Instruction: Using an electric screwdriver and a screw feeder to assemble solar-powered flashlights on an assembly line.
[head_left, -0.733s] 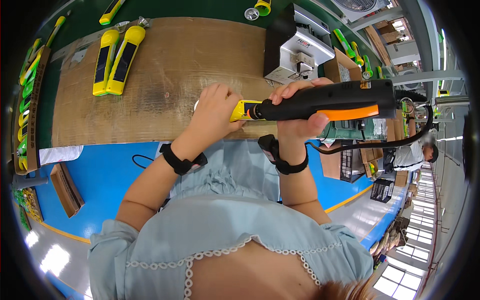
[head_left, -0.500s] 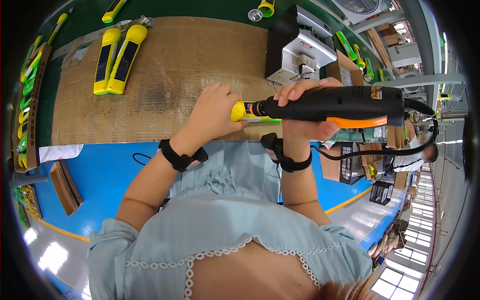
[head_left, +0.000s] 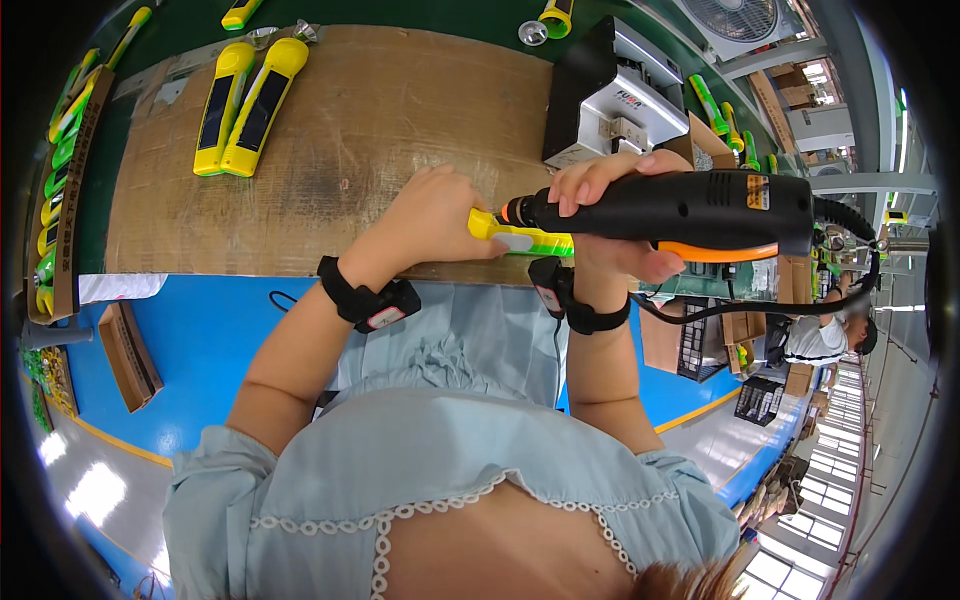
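Observation:
My right hand [head_left: 610,215] grips a black electric screwdriver [head_left: 680,210] with an orange trigger, held level, its tip pointing left. The tip meets a yellow and green flashlight body [head_left: 520,238] at the near edge of the brown cardboard mat [head_left: 330,170]. My left hand [head_left: 435,215] is closed on the left end of that yellow piece and holds it down. Both wrists wear black bands. A black cable runs from the screwdriver's rear toward the right.
Two yellow flashlights [head_left: 245,105] lie side by side at the mat's far left. A black and silver machine [head_left: 610,95] stands at the far right. Green and yellow parts line the left edge [head_left: 55,150]. Another person [head_left: 825,335] sits far right. Blue floor lies below.
The screwdriver and my right hand have shifted slightly right and up along the mat's near edge. My left hand stays on the yellow piece.

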